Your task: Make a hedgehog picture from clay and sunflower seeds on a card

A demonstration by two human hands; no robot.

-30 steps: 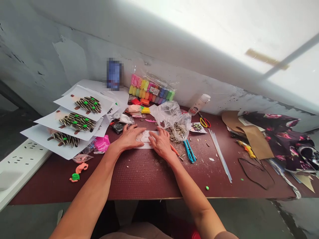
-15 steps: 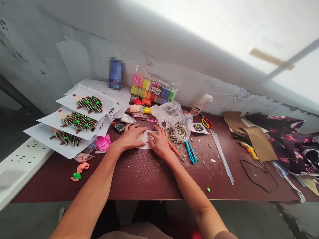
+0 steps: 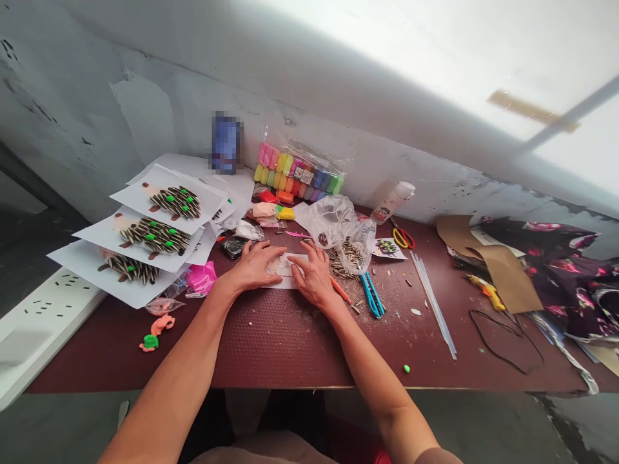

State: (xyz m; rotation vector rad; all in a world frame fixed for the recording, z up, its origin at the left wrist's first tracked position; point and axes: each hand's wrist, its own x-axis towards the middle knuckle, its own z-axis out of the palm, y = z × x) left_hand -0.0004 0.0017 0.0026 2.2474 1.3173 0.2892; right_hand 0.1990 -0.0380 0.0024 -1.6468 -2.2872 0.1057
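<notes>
Between my hands a small white card [image 3: 288, 283] lies flat on the table, with a thin pale layer [image 3: 279, 266] on it that looks like modelling clay. My left hand [image 3: 255, 265] rests at the card's left side, thumb and fingers apart, fingertips touching it. On the right side my right hand [image 3: 313, 273] presses lightly with spread fingers, which hide part of the card. Beside the right hand lie an orange pen-like stick [image 3: 340, 290], a teal utility knife [image 3: 372, 296] and loose striped sunflower seeds [image 3: 344, 258] spilling around a clear plastic bag [image 3: 333, 219].
Stacked sheets with seed hedgehogs [image 3: 155, 235] stand at left by a white power strip [image 3: 58, 309]. Colored clay packs [image 3: 297, 174] lean on the wall. Scissors [image 3: 403, 238], glue sticks [image 3: 434, 306], a glue gun [image 3: 486, 291] and flowered cloth [image 3: 556, 270] lie at right.
My right hand's fingers have shifted slightly on the card. The left hand stays almost in place, and the whole view has moved a little.
</notes>
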